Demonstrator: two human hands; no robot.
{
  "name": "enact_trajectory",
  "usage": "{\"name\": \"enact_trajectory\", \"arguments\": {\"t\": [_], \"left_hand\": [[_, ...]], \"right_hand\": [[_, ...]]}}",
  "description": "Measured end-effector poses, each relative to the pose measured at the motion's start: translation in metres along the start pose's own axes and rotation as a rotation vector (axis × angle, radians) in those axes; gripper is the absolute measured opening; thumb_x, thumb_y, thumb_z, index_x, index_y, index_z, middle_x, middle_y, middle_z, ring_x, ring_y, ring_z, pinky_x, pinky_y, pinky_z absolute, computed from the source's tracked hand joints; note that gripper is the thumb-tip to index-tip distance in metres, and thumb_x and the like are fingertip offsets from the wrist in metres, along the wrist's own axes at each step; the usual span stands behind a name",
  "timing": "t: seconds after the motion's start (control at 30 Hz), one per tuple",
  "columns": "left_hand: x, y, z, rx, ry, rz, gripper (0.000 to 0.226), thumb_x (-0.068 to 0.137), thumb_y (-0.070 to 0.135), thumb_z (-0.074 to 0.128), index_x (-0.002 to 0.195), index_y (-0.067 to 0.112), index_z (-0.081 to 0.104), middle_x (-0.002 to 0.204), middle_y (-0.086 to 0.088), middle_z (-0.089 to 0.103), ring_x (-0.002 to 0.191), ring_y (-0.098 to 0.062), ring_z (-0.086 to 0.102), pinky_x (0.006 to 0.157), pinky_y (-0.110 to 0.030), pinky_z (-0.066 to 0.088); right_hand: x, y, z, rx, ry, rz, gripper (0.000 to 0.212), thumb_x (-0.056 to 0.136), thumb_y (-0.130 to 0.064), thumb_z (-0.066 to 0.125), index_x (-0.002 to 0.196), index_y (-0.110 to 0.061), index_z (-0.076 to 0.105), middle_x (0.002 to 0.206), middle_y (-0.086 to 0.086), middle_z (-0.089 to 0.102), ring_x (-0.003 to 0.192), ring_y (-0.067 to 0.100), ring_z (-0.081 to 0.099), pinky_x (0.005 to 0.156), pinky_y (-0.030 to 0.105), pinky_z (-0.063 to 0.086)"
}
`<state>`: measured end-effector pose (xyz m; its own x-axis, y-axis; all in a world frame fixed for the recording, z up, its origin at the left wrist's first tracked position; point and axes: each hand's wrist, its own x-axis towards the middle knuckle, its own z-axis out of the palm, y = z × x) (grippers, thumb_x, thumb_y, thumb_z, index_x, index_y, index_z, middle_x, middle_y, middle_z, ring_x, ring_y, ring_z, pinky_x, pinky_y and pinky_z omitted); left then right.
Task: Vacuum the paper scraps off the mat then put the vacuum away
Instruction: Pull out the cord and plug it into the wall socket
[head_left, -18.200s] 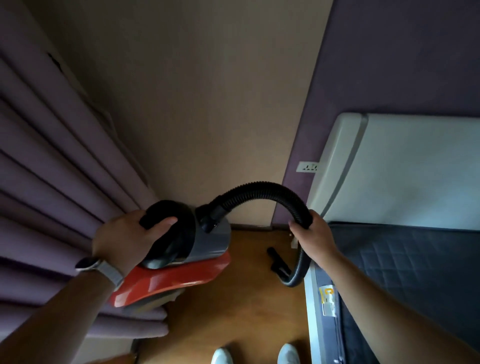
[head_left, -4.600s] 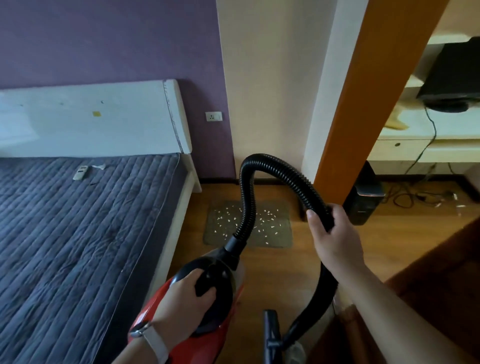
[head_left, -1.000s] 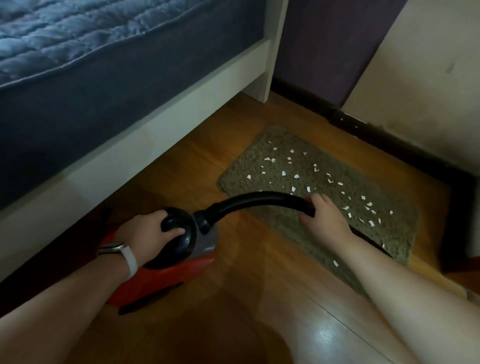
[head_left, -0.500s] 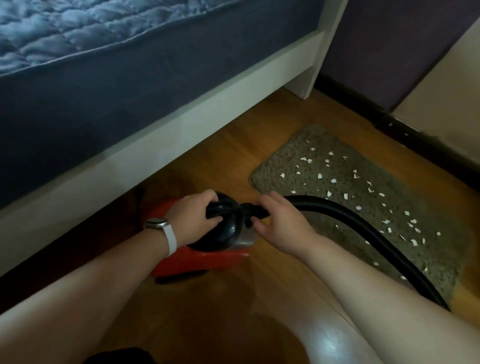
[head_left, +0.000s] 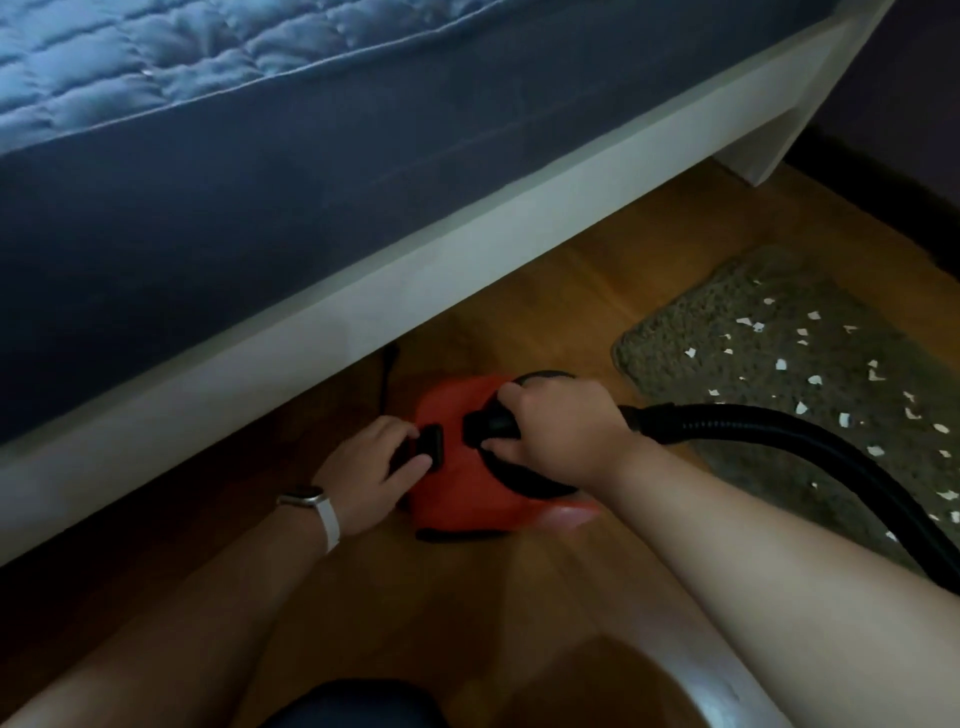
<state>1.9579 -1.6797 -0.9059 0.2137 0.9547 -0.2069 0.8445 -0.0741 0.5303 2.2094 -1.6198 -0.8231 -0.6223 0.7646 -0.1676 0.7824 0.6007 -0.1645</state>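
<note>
The red canister vacuum (head_left: 457, 504) sits on the wooden floor (head_left: 467, 597) between the bed frame (head_left: 363, 291) and the mat (head_left: 691, 384), near enough for its hose (head_left: 779, 431) to reach the paper scraps (head_left: 814, 380) lying there. The right hand (head_left: 561, 431) clamps the top handle (head_left: 485, 423), likely bracing the body, while the left hand (head_left: 363, 467) pinches a black fitting (head_left: 430, 447) at its rear, probably the cord end.

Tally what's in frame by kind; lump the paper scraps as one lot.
vacuum: 1
hose: 1
mat: 1
scrap lot: 1, scattered on the mat
hands: 2, left hand pinching a black part at the vacuum's rear, right hand gripping the vacuum's handle
bed: 1
wristwatch: 1
Total: 8
</note>
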Motion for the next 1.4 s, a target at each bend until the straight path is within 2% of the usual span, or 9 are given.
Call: {"name": "enact_trajectory", "arguments": {"t": [0.23,0.4,0.53,0.67,0.83,0.97,1.13,1.27,1.4], "left_hand": [[0.007,-0.011,0.024,-0.231,0.213,-0.189,0.036,0.099,0.04,0.036,0.12,0.018,0.054,0.114,0.007,0.052,0.103,-0.012,0.052,0.084,-0.03,0.044],[0.019,-0.047,0.052,-0.304,-0.193,-0.341,0.038,0.1,0.015,0.046,0.136,0.023,0.05,0.137,0.001,0.053,0.122,-0.017,0.051,0.108,-0.038,0.04],[0.023,-0.038,0.072,-0.377,-0.436,-0.321,0.045,0.099,0.018,0.048,0.142,0.03,0.044,0.144,0.007,0.045,0.125,-0.012,0.048,0.113,-0.034,0.034],[0.03,-0.009,0.079,-0.646,-0.317,-0.376,0.05,0.1,0.021,0.049,0.147,0.029,0.034,0.141,0.013,0.041,0.128,-0.01,0.042,0.112,-0.03,0.032],[0.042,0.014,0.067,-1.205,-0.236,-0.614,0.038,0.099,0.037,0.045,0.123,0.013,0.062,0.123,-0.007,0.064,0.109,-0.023,0.06,0.095,-0.038,0.047],[0.05,0.028,0.063,-1.131,-0.419,-0.592,0.089,0.074,0.084,0.047,0.147,0.036,0.034,0.146,0.009,0.043,0.135,-0.018,0.039,0.116,-0.051,0.024],[0.046,0.028,0.067,-0.962,-0.469,-0.554,0.096,0.071,0.092,0.031,0.15,0.038,0.025,0.155,0.007,0.032,0.141,-0.018,0.031,0.117,-0.045,0.021],[0.04,0.007,0.073,-0.986,-0.484,-0.593,0.068,0.087,0.071,0.047,0.136,0.025,0.054,0.137,0.0,0.056,0.124,-0.021,0.054,0.11,-0.046,0.038],[0.051,0.022,0.045,-0.988,-0.222,-0.511,0.027,0.099,0.033,0.051,0.093,0.011,0.066,0.078,0.003,0.07,0.072,-0.01,0.064,0.069,-0.025,0.05]], "right_hand": [[-0.009,0.012,0.01,-0.001,0.027,0.006,0.038,0.09,-0.062,0.048,0.081,-0.026,0.046,0.07,-0.01,0.05,0.064,0.016,0.051,0.048,0.029,0.038],[-0.036,0.03,0.013,-0.057,0.189,0.005,0.046,0.076,-0.063,0.067,0.063,-0.029,0.039,0.051,-0.012,0.037,0.043,0.013,0.043,0.036,0.024,0.029],[-0.055,0.043,0.008,-0.054,0.239,0.049,0.043,0.068,-0.066,0.064,0.061,-0.025,0.054,0.049,-0.008,0.052,0.043,0.018,0.054,0.04,0.022,0.029],[-0.073,0.052,0.001,-0.026,0.273,0.077,0.042,0.064,-0.063,0.067,0.061,-0.023,0.059,0.049,-0.006,0.055,0.043,0.023,0.057,0.042,0.023,0.034],[-0.085,0.054,-0.003,-0.021,0.264,0.122,0.04,0.064,-0.064,0.068,0.062,-0.025,0.058,0.05,-0.006,0.055,0.046,0.025,0.058,0.041,0.029,0.041],[-0.093,0.054,-0.001,-0.008,0.237,0.156,0.043,0.066,-0.069,0.061,0.063,-0.026,0.055,0.052,-0.007,0.055,0.049,0.025,0.06,0.044,0.028,0.043],[-0.103,0.052,-0.003,0.051,0.214,0.181,0.041,0.064,-0.069,0.061,0.06,-0.034,0.038,0.049,-0.012,0.037,0.049,0.026,0.059,0.046,0.024,0.029],[-0.114,0.051,-0.004,0.125,0.196,0.197,0.041,0.064,-0.068,0.062,0.058,-0.037,0.037,0.047,-0.017,0.036,0.047,0.017,0.049,0.045,0.017,0.023],[-0.118,0.053,0.0,0.117,0.164,0.212,0.052,0.064,-0.075,0.052,0.067,-0.024,0.061,0.057,-0.008,0.06,0.057,0.02,0.061,0.05,0.025,0.037]]}}
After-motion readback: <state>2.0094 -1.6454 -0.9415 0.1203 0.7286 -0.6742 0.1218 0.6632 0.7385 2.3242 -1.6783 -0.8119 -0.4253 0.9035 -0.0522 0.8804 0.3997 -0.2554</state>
